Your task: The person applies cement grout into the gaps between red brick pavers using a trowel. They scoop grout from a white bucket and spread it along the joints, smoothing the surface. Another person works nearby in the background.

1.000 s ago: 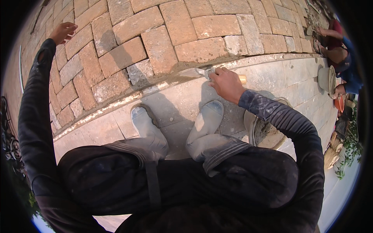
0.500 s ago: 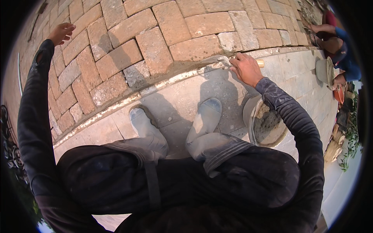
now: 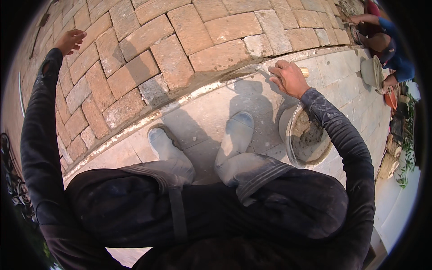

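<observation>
My right hand is closed around a trowel, whose pale wooden handle end sticks out to the right of my fist. Its blade lies low along the mortar joint where the brick paving meets the grey tiles, its outline hard to tell from the wet mortar. Out at the far left, my left hand hangs above the bricks with loosely bent fingers, slightly apart and holding nothing. Beneath my right forearm stands a bucket with grey mortar inside, partly covered by the sleeve.
My pale boots rest on the grey tiled strip. At the far right another person crouches beside a second bucket and an orange container. Spoked wheels show at the left rim.
My right hand has shifted slightly right with the trowel, along the joint. My left hand stays nearly where it was. The view has tilted a little.
</observation>
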### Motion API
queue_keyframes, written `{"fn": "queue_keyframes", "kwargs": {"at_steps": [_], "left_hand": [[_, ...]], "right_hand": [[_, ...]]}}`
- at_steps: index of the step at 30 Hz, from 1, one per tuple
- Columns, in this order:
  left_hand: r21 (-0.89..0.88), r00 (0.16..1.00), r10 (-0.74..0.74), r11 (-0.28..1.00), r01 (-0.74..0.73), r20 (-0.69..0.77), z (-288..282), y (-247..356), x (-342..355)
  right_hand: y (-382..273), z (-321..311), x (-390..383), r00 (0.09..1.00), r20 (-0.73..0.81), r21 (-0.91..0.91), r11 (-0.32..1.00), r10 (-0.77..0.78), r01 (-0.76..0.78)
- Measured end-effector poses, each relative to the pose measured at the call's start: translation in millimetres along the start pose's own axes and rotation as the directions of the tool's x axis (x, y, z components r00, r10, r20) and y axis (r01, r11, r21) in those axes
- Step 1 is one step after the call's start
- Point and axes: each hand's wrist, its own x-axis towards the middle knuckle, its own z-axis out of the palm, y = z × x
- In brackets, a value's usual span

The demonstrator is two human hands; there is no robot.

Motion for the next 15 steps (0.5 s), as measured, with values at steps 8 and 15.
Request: {"fn": "queue_keyframes", "kwargs": {"at_steps": [8, 15], "left_hand": [[-0.014, 1.0, 0.014, 1.0, -0.013, 0.012, -6.5, -5.6, -1.6], [-0.004, 1.0, -0.015, 1.0, 0.015, -0.004, -1.1, -12.1, -3.5]], "right_hand": [[-7.1, 15.4, 13.5, 1.0, -0.008, -0.032, 0.999, 0.01, -0.011], [60.3, -5.9, 1.4, 0.99, 0.005, -0.122, 0.983, 0.141, -0.14]]}}
